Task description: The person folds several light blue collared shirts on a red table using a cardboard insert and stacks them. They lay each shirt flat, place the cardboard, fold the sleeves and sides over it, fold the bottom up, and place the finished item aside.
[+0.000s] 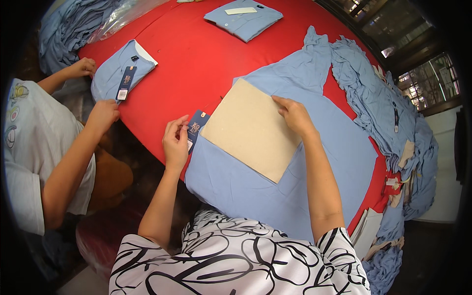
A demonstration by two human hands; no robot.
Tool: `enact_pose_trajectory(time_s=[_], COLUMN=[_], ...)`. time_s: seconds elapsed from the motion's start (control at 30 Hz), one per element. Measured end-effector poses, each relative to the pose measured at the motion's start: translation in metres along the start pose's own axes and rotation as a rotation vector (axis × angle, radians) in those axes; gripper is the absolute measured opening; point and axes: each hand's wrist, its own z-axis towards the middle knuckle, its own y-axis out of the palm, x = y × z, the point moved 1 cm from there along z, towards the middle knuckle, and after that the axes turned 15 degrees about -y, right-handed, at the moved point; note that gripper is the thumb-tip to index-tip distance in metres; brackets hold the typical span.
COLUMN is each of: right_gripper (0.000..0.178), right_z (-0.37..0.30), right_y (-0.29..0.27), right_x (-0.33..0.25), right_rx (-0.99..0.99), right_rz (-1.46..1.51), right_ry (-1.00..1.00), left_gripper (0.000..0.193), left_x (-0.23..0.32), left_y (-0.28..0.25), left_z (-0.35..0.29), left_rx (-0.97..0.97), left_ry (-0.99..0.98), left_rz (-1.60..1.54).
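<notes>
White fabric with looping black lines point(231, 255) clothes the person nearest the lens, whose bare forearms reach forward over a spread light-blue garment point(339, 147). The left hand point(175, 145), fingers bent and thumb close to them, meets the edge of a navy hang tag point(198, 127) with pale lettering; whether it pinches the tag cannot be told. Between the hands, a cream board point(250, 132) lies flat and askew on the garment. The right hand point(297, 118), index finger extended, touches the board's right edge, though whether it grips or merely rests cannot be told. Left of the left hand, a co-worker's hands point(104, 115) point(83, 67) are at a folded blue shirt point(110, 73), its dark tag point(128, 77) lettered above a white sticker point(122, 94). Right of the right hand, rumpled blue garments point(388, 113) are heaped. Beyond both hands, another folded shirt point(246, 29), topped by a pale strip point(241, 10), rests on the red tabletop point(177, 49).
</notes>
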Motion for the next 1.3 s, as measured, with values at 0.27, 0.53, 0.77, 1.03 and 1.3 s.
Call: enact_pose_trajectory(time_s=[0.27,0.53,0.77,1.03,1.3], right_gripper=[0.043,0.043,0.039,0.030,0.025], right_z=[0.004,0.001,0.007,0.043,0.048], right_y=[-0.002,-0.004,-0.011,-0.036,-0.054], right_x=[-0.008,-0.004,0.005,0.100,0.142], right_rx=[-0.021,-0.004,-0.025,0.485,0.325], right_rz=[-0.014,0.065,-0.049,-0.532,-0.364], right_ry=[-0.008,-0.028,-0.060,0.366,0.303], left_gripper=[0.039,0.064,0.072,0.080,0.081], left_x=[0.044,0.033,0.029,0.027,0.029], left_y=[0.087,0.144,0.142,0.140,0.134], left_z=[-0.032,-0.022,-0.016,-0.013,-0.008], left_rx=[-0.334,-0.204,-0.242,-0.274,-0.300], left_ry=[0.541,0.498,0.421,0.453,0.482], left_rz=[0.590,0.865,0.877,0.852,0.834])
